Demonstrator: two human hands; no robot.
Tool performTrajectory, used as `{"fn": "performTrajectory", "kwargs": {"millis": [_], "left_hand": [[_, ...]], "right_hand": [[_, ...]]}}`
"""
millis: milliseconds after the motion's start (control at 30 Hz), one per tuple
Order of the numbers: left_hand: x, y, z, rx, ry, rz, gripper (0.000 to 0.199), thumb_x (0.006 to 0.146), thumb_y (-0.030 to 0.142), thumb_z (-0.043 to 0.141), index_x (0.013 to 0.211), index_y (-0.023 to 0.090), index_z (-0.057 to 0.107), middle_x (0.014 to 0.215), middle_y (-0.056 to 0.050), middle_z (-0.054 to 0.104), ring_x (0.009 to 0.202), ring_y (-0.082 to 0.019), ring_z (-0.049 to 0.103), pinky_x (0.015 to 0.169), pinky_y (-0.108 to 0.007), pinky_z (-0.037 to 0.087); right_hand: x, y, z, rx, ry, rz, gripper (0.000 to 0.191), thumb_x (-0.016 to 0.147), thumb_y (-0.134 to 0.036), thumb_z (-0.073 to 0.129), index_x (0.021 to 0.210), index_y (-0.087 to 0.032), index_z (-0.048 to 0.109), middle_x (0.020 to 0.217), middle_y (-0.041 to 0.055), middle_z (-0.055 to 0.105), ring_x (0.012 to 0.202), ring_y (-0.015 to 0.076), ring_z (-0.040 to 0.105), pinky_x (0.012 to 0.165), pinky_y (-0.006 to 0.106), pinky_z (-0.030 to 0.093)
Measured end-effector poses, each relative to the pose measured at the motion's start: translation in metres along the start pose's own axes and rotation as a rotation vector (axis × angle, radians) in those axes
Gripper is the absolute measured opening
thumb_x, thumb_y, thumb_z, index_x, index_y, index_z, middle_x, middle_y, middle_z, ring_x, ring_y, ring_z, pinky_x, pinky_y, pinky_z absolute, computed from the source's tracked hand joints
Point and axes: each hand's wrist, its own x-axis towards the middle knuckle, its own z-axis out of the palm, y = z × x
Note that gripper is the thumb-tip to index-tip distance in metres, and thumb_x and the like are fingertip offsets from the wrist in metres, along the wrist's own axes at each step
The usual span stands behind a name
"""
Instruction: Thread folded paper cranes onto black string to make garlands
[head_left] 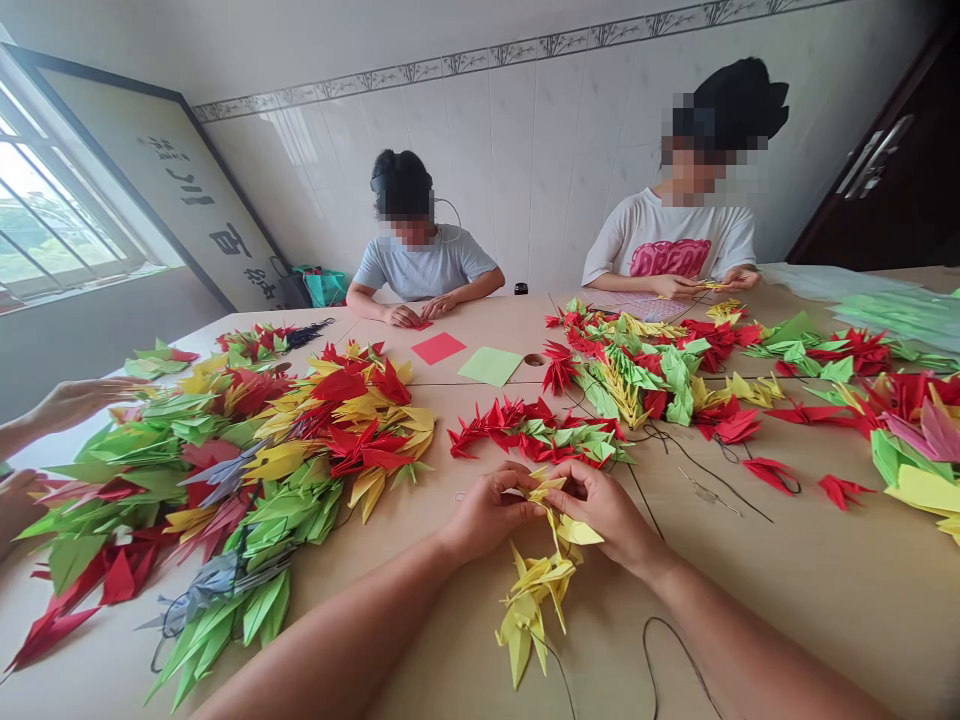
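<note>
Near the middle of the table, my left hand point(491, 512) and my right hand point(609, 510) close around the upper end of a string of yellow folded paper cranes point(536, 590). Its lower end hangs or rests toward me; black thread point(551, 650) trails from it. Fingers of both hands pinch the yellow paper, partly hiding the piece between them. Just beyond my hands lies a string of red and green paper cranes point(536, 430). To the right of my right hand is what looks like a needle or wire point(709, 492), with loose black thread point(720, 470) beside it.
Large heaps of strung paper cranes point(285, 520) cover the left side, and more point(660, 350) lie at the right. A red square point(438, 348) and a green square of paper point(490, 366) lie farther back. Two people sit across the table; another person's hands point(71, 402) reach in at left.
</note>
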Motion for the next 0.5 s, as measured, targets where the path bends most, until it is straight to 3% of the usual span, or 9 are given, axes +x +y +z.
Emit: {"fn": "performTrajectory", "kwargs": {"millis": [200,500], "left_hand": [[0.001,0.007,0.001,-0.096,0.025,-0.039,0.030,0.065,0.039,0.078,0.077,0.015,0.065,0.089,-0.004,0.053,0.084,-0.016,0.055,0.074,-0.027,0.048],[0.002,0.006,-0.001,-0.094,0.063,-0.061,0.031,0.063,0.039,0.078,0.078,0.015,0.065,0.092,-0.004,0.053,0.085,-0.017,0.054,0.076,-0.028,0.047]], "right_hand": [[-0.001,-0.006,-0.001,0.074,-0.043,-0.016,0.033,0.075,-0.051,0.066,0.086,-0.020,0.060,0.083,0.0040,0.064,0.077,0.0196,0.059,0.068,0.032,0.047],[-0.004,-0.014,-0.005,0.301,-0.088,0.117,0.041,0.080,-0.058,0.057,0.094,-0.020,0.060,0.086,0.0038,0.066,0.074,0.0181,0.060,0.066,0.029,0.044]]}}
